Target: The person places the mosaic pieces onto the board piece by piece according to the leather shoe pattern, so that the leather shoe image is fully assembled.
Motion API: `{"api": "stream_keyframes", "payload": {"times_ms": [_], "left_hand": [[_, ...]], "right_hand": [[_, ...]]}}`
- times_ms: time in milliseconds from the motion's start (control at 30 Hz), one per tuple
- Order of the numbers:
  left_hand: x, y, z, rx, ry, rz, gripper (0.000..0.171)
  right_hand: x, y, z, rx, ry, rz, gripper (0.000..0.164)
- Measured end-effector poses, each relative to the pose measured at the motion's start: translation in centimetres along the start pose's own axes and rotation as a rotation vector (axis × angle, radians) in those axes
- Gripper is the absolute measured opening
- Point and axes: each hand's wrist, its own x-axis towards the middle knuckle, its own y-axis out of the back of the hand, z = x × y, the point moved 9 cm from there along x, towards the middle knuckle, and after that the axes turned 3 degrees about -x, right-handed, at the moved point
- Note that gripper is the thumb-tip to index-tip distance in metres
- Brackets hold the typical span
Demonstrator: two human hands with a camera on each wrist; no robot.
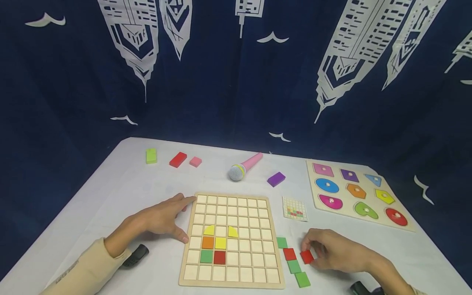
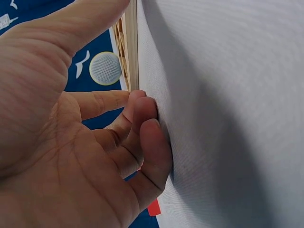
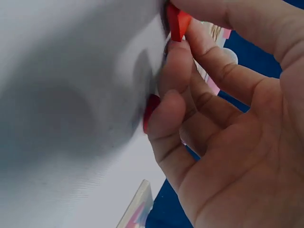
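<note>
My left hand [image 1: 164, 217] rests at the left edge of a wooden grid board [image 1: 254, 258], its thumb on the lower side and index finger at the upper corner. The board holds two yellow quarter-round tiles [image 1: 209, 230], an orange square [image 1: 207, 242], a yellow square [image 1: 220, 243], a green square [image 1: 206, 256] and a dark red square [image 1: 219, 257]. Right of the board, my right hand [image 1: 337, 252] pinches a red square tile [image 1: 307, 257] between thumb and index finger, close to the table. In the right wrist view the tile [image 3: 178, 23] is tilted, partly hidden by fingers.
Another red square [image 1: 289, 254] and green squares [image 1: 294, 266] lie along the board's right edge. A pattern card [image 1: 295, 208] sits above them. Behind are a shape puzzle [image 1: 348, 192], a toy microphone [image 1: 245, 166], and purple [image 1: 276, 179], red [image 1: 178, 159], pink [image 1: 195, 162] and green [image 1: 151, 156] blocks.
</note>
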Motion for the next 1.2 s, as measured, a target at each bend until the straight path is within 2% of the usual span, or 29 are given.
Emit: {"api": "stream_keyframes", "payload": {"times_ms": [133,300,833,1200], "left_hand": [[0.1,0.0,0.0,0.007,-0.001,0.000,0.112],[0.0,0.1,0.1,0.003,-0.004,0.006,0.112],[0.2,0.0,0.0,0.002,-0.003,0.010,0.112],[0.1,-0.1,0.0,0.002,0.001,0.014,0.112]], "right_hand": [[0.3,0.6,-0.8,-0.034,0.041,0.034,0.024],[0.9,1.0,-2.7,-0.015,0.115,0.059,0.024],[4.1,-0.3,-9.0,-0.047,0.267,0.034,0.015],[6.3,-1.6,-12.3,-0.072,0.363,-0.003,0.012]]}}
